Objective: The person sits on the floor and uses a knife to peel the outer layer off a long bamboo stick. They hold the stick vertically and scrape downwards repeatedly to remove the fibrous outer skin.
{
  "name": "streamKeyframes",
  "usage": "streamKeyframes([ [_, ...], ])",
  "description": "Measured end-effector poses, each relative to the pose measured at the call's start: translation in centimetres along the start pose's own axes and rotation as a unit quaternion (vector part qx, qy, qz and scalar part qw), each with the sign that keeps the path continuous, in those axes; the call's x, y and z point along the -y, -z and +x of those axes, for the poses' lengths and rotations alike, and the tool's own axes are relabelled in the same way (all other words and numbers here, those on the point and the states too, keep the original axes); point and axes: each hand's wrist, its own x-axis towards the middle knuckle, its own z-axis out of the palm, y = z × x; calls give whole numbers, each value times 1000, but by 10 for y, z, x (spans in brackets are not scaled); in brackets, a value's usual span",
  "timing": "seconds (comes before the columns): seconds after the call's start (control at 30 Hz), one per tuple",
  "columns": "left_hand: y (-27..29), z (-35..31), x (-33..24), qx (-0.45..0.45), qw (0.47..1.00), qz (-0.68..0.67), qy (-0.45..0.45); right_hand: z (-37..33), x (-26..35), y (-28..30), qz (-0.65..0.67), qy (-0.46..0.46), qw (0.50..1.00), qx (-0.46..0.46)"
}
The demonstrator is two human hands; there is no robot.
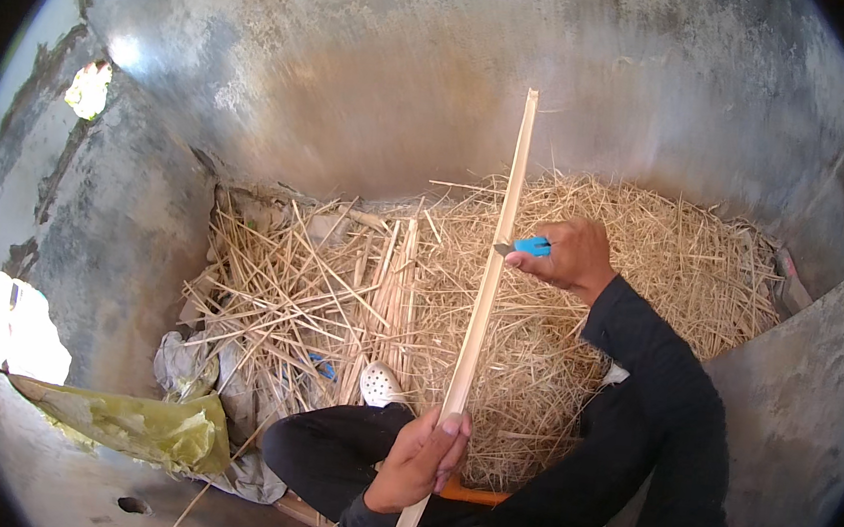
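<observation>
A long pale split strip, perhaps bamboo or cane (pixel 486 299), runs tilted from my lap up toward the far wall. My left hand (pixel 420 459) is closed around its lower part, thumb on top. In my right hand (pixel 575 255) is a blue-handled utility knife (pixel 532 246), its short dark blade at the strip's right edge, around mid-length. The fingers of that hand are wrapped round the handle and hide part of it. A thin shaving stands off the strip near its far end.
Loose shavings (pixel 684 256) are heaped on the right. Thin sticks (pixel 289 292) lie tangled on the left, beside straighter strips (pixel 401 272). A white clog (pixel 381 384) is by my knee. Yellow plastic sheeting (pixel 146 430) hangs lower left. Grey walls (pixel 358 77) enclose the space.
</observation>
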Motion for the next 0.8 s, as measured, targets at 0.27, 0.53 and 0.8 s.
streamKeyframes([
  [0.27,-21,-16,-6,22,997,46,49,22,-81,19,-48,-187,981,-17],
  [0.53,-19,-27,22,77,994,12,82,15,-149,17,-88,-318,942,-69],
  [0.8,-7,-14,24,-5,996,62,68,-1,-94,39,-54,-299,952,16],
])
